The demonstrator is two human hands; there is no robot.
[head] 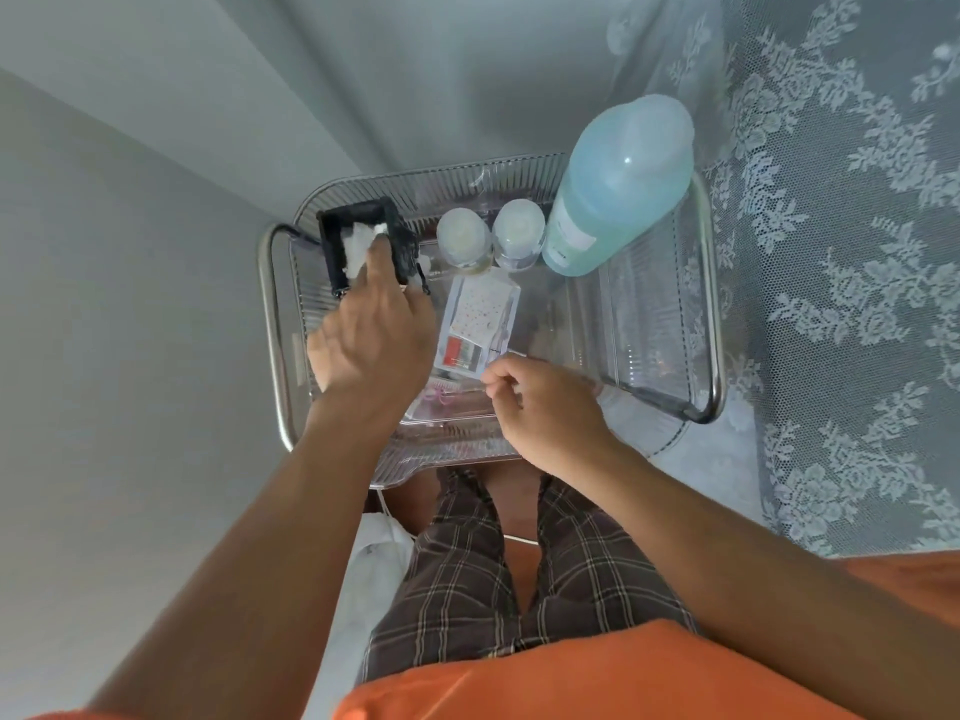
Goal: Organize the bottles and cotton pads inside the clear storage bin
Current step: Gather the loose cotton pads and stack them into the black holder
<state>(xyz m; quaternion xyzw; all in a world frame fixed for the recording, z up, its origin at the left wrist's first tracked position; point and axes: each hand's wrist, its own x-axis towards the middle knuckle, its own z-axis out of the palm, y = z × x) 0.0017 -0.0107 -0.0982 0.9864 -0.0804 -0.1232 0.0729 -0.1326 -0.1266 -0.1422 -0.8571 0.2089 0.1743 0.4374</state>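
A lace curtain hangs right of the clear storage bin; inside it stand one large blue bottle, one black box of white cotton pads, one flat clear bottle and two small capped bottles; the left hand, fingers extended, presses the pads; the right hand curls loosely at the near rim, what it pinches unclear.

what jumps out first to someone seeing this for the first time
The tall blue bottle stands out most, upright in the far right corner of the clear bin. Next comes the left hand pressing white cotton pads into a small black box at the far left. Two small clear bottles stand between them, and the right hand rests curled at the bin's near edge.
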